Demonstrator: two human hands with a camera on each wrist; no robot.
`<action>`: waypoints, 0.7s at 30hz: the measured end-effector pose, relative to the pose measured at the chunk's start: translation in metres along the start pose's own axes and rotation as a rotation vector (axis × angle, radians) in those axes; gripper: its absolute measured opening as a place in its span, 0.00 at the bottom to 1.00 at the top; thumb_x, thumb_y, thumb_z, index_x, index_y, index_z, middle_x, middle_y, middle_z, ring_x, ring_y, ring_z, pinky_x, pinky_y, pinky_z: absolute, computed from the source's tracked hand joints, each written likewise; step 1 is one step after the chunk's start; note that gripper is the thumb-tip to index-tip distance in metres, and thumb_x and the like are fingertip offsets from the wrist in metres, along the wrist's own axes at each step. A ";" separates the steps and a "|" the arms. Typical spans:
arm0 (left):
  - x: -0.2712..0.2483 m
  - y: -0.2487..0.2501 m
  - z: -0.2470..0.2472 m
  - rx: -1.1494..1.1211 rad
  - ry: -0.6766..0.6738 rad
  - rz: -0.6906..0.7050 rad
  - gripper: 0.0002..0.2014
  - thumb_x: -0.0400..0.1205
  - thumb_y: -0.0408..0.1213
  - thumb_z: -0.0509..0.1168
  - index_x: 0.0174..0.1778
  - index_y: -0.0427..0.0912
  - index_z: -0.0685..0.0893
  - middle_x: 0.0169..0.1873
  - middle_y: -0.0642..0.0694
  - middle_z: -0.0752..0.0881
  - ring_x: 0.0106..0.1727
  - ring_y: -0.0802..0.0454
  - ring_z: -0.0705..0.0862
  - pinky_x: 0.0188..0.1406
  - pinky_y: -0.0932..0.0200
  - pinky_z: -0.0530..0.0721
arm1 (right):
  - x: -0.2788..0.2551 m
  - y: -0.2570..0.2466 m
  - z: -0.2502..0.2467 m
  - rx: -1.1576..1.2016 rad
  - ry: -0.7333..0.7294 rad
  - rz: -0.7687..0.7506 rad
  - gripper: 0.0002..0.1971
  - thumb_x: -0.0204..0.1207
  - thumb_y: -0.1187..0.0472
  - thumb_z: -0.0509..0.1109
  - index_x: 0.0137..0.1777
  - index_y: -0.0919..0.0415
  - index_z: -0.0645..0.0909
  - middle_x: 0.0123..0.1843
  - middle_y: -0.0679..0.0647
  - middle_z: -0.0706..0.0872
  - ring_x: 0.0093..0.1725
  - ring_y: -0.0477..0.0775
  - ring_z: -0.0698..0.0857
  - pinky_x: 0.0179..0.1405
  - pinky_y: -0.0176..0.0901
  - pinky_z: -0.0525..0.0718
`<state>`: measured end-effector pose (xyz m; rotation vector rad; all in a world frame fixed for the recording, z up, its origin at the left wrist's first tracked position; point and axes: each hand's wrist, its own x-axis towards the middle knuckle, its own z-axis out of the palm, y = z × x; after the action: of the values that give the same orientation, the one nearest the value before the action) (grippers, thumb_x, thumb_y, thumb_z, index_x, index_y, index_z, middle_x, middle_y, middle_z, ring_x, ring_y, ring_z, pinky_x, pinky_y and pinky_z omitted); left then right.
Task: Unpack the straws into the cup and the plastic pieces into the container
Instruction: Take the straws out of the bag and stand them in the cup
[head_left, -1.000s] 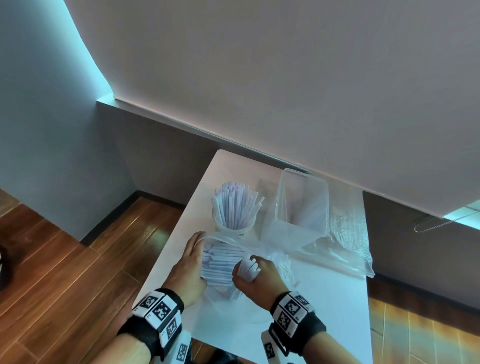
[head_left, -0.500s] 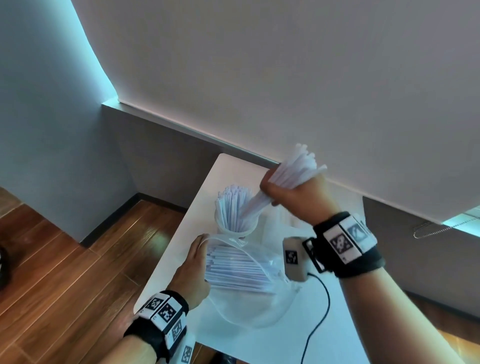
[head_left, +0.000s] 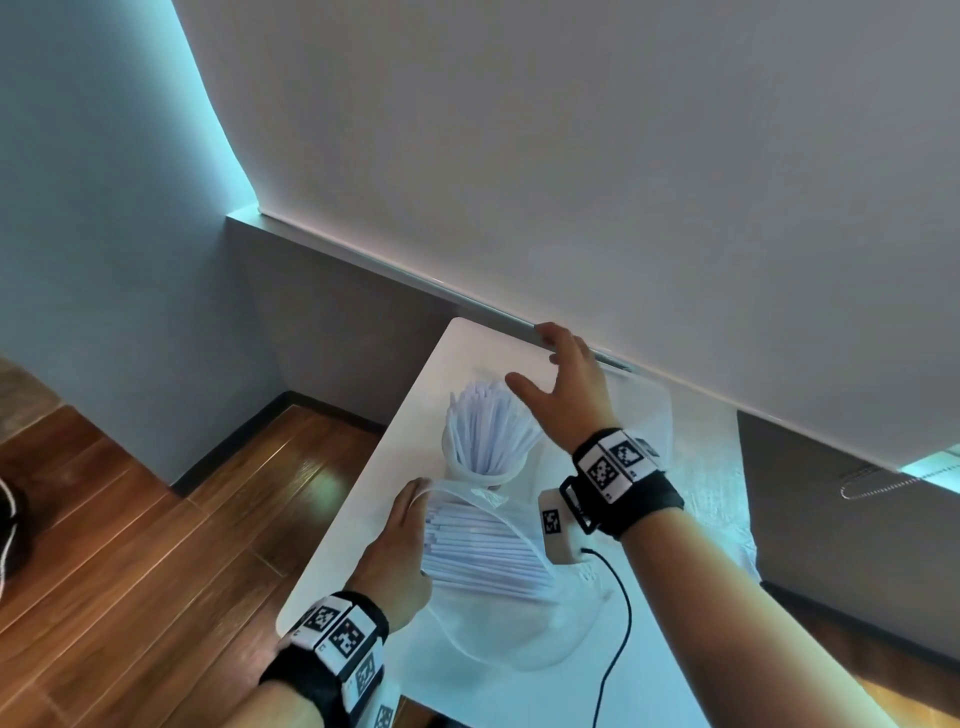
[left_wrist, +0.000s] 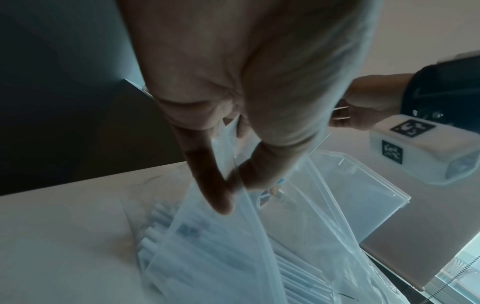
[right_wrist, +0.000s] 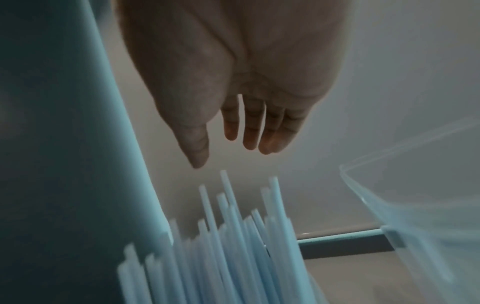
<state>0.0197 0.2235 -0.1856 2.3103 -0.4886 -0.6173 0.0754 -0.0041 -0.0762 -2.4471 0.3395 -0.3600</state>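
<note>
A clear cup (head_left: 457, 467) full of upright white straws (head_left: 488, 428) stands on the white table (head_left: 363, 499). Just above and behind the straw tops (right_wrist: 233, 236) hovers my right hand (head_left: 558, 384), its fingers (right_wrist: 249, 127) straight and spread, holding nothing. In front of the cup lies a clear plastic bag (head_left: 519, 613) with a stack of white straws (head_left: 483, 551) inside. My left hand (head_left: 400, 540) pinches the bag's open rim (left_wrist: 241, 185) between thumb and fingers (left_wrist: 215, 185). A clear rectangular container (left_wrist: 363, 195) stands to the right of the cup, mostly hidden behind my right wrist in the head view.
A second crumpled clear bag (head_left: 717, 499) lies at the table's right side. A black cable (head_left: 618, 639) hangs from my right wrist over the table. The wall ledge (head_left: 415, 280) runs along the table's far edge. Wooden floor (head_left: 130, 519) lies to the left.
My right hand took a bundle of straws from the bag, carried it up to the cup and let it go; it is now empty and spread. The left hand stayed on the bag.
</note>
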 end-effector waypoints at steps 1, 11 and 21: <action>0.000 0.000 0.000 -0.001 -0.001 -0.004 0.54 0.74 0.21 0.70 0.84 0.54 0.41 0.81 0.61 0.47 0.76 0.50 0.71 0.64 0.60 0.83 | -0.005 -0.001 0.005 -0.069 -0.026 -0.017 0.29 0.78 0.50 0.71 0.77 0.57 0.68 0.73 0.55 0.76 0.72 0.56 0.74 0.70 0.49 0.73; -0.003 0.007 -0.003 0.042 -0.022 -0.036 0.53 0.76 0.23 0.71 0.84 0.53 0.39 0.82 0.59 0.45 0.77 0.50 0.68 0.64 0.61 0.83 | -0.039 0.002 0.038 -0.318 -0.161 -0.103 0.29 0.88 0.49 0.47 0.86 0.53 0.45 0.88 0.47 0.46 0.86 0.49 0.45 0.84 0.51 0.48; -0.004 0.006 -0.004 0.039 -0.035 -0.033 0.53 0.76 0.23 0.71 0.84 0.54 0.40 0.82 0.59 0.46 0.77 0.51 0.69 0.62 0.62 0.84 | -0.049 0.001 0.051 -0.397 -0.217 -0.196 0.31 0.85 0.40 0.38 0.86 0.51 0.44 0.87 0.44 0.42 0.85 0.47 0.40 0.84 0.51 0.42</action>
<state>0.0178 0.2235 -0.1778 2.3518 -0.4839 -0.6710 0.0472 0.0390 -0.1244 -2.8868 0.0813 -0.1112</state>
